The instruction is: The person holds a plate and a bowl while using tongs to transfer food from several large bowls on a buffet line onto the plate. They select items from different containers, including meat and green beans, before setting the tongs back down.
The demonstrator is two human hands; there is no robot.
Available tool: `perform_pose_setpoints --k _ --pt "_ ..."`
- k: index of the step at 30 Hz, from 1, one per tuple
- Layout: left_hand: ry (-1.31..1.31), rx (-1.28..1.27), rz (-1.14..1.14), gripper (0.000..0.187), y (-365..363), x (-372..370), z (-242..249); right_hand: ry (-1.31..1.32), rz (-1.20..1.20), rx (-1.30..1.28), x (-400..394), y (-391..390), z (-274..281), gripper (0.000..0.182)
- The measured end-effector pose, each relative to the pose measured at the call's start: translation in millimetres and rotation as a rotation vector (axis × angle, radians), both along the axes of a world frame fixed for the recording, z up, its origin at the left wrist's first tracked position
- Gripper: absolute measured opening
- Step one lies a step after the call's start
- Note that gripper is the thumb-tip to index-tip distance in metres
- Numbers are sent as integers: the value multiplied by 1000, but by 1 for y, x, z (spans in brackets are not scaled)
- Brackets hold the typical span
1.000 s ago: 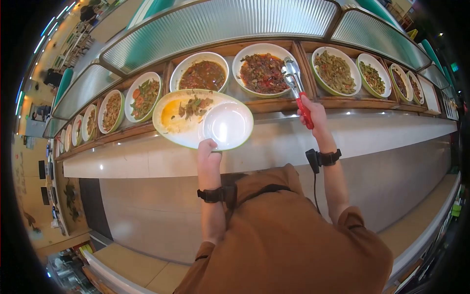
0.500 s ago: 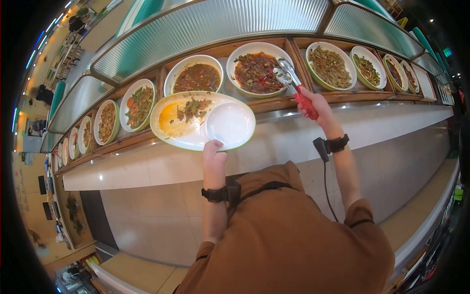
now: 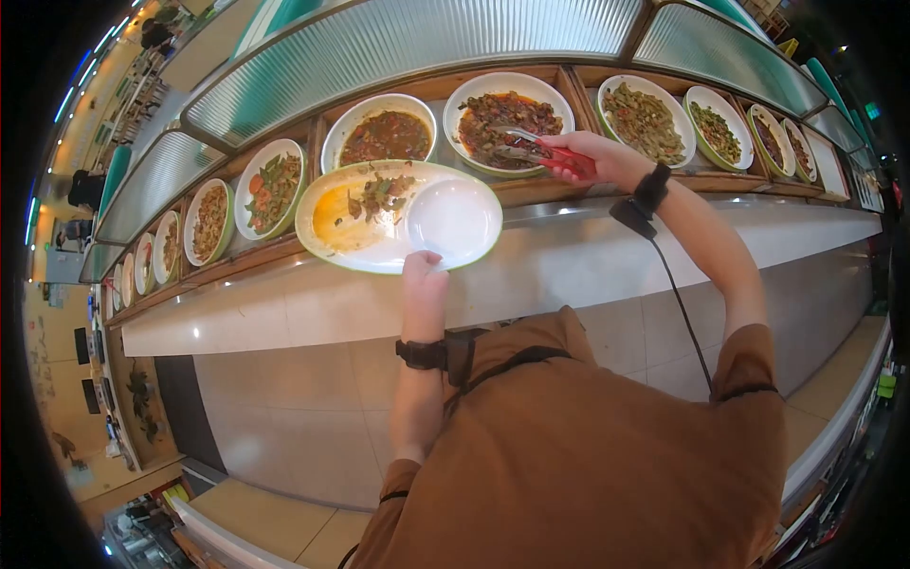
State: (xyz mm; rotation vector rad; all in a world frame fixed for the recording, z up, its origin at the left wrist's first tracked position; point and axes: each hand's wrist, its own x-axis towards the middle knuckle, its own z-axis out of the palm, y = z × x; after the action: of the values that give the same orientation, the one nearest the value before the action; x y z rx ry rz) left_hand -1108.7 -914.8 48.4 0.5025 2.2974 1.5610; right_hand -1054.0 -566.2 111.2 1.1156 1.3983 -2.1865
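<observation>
My left hand [image 3: 425, 284] grips the near rim of a white oval plate [image 3: 365, 251] with a green edge. On the plate lie orange sauce and a small heap of cooked food [image 3: 379, 196], and a round white section fills its right end. My right hand [image 3: 599, 159] is closed around the red handles of metal tongs [image 3: 578, 165]. The tongs' metal ends reach into a bowl [image 3: 559, 92] of dark reddish stir-fried food [image 3: 507, 121]; their tips are hard to make out against it. Just left of that bowl is a bowl of brown stew [image 3: 387, 137], partly behind the plate.
Several more dishes line the wooden counter frame, including mixed vegetables [image 3: 272, 197] on the left and greenish food [image 3: 645, 121] on the right. Ribbed glass guards [image 3: 427, 57] rise behind them. A pale ledge [image 3: 531, 261] runs along the front.
My right hand has turned and shifted slightly, lowering the tongs from above the bowl's right rim leftward into the dark food. The plate has moved slightly up and right.
</observation>
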Motion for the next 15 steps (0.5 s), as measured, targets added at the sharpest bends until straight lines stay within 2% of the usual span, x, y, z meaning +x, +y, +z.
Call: perform_pose_setpoints --k 2,5,9,12,15 --pt "-7 -14 4 30 0 -6 -13 5 -7 11 -6 -3 -5 29" --pt "-114 28 23 31 1 -2 0 -26 1 -64 -15 -2 -17 29" --pt "-115 45 25 30 0 4 16 -16 -52 -95 -20 -7 -25 21" --pt "-102 35 11 28 0 5 19 -4 -24 -98 -19 -4 -25 22" --pt "-84 28 7 28 0 6 20 -37 -56 -7 -18 -10 -17 22"
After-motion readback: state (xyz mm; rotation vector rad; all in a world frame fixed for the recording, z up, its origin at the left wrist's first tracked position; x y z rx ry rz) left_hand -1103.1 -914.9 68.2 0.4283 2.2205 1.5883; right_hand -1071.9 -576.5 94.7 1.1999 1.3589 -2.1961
